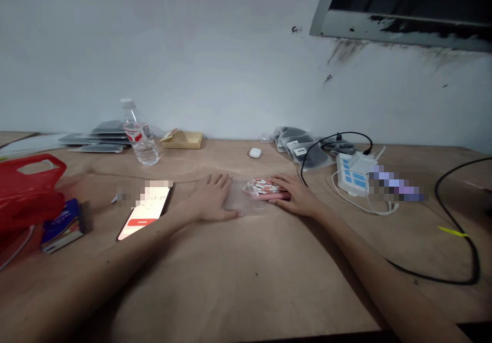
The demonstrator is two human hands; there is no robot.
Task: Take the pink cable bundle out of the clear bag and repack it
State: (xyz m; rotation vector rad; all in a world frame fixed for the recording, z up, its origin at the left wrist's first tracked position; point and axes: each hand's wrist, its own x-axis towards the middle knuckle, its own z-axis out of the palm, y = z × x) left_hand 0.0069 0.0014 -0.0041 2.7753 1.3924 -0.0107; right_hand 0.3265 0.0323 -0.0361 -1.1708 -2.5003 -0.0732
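A clear plastic bag (240, 197) lies flat on the brown table in front of me. On its right part rests a bundle of several slim pinkish sticks with white ends (264, 187); their exact kind I cannot make out. My left hand (215, 199) is palm down with fingers spread, its fingertips and thumb at the bag's left edge. From the right, my right hand (294, 195) wraps over the bundle's end, fingers on the far side and thumb on the near side. It hides that end of the sticks.
A lit phone (148, 212) lies beside my left forearm. Farther left are a blue box (63, 225) and a red bag (26, 194). A water bottle (140, 135), yellow tray (184, 139) and white earbud case (255, 153) stand behind. A power strip (351, 174) with cables sits right.
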